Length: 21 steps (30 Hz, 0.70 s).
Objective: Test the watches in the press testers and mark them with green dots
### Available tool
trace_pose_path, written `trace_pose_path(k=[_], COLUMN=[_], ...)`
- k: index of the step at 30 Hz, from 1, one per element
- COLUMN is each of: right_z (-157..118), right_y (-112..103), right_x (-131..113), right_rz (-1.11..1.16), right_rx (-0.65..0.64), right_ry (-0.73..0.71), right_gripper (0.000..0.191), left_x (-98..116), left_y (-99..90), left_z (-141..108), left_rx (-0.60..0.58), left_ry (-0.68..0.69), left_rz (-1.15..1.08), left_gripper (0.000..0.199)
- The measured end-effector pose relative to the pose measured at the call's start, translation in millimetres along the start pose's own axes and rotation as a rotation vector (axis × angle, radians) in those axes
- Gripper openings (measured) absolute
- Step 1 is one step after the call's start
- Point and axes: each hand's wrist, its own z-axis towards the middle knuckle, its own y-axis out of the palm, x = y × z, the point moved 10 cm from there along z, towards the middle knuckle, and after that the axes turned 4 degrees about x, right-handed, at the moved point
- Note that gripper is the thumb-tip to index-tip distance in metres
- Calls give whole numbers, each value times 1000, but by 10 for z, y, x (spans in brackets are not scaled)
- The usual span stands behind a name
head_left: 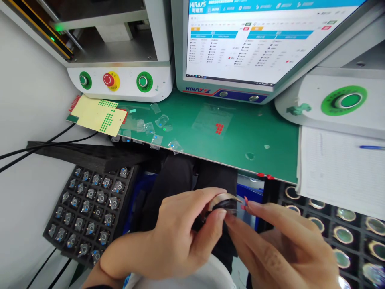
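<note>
In the lower middle, my left hand (183, 233) is closed around a round watch case (224, 200) with a gold-coloured metal rim and a dark inside. The case is tilted on edge between thumb and fingers. Just to its right is my right hand (282, 245), with a small piece of red film (245, 203) at the index fingertip, close to the rim. Another finger of this hand reaches under the near side of the case. Part of the case is hidden by my left fingers.
A green bench (180, 120) carries clear film scraps (162, 120), a bag with red stickers (219, 128) and a yellow sticker sheet (99, 116). Foam trays of parts flank me: small modules (90, 192) left, gold-rimmed watch cases (343, 235) right. A monitor (240, 44) stands behind, between machines.
</note>
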Motion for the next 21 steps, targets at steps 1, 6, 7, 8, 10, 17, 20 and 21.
trace_pose_path(k=[1,6,7,8,10,17,20,21], right_z=[9,69,76,80,85,125,137,134], right_y=[4,-45,-43,-35,-41,-51,-53,-53], right_x=[-29,-125,-135,-145,-159,-202,-197,-193], right_rz=[-8,-110,-127,-139,-147,-139,-137,-133], right_rx=[-15,6,-1,-13,-19,-19,-16,-15], right_ry=[-28,-72,-70,-68,-66,-77,-55,-47], right_gripper=[18,18,18,18,16,10,11,12], left_x=[0,25,33,40,50,62,66,67], left_y=[-2,-6,-10,-15,-25,25,33,40], left_z=[1,14,17,19,20,-20,-27,-25], left_rx=[0,-19,-16,-10,6,-4,1,-3], left_ry=[-1,18,26,34,46,67,76,78], left_rz=[-7,-11,-6,-2,2,28,25,31], left_gripper=[20,21,21,21,20,22,24,24])
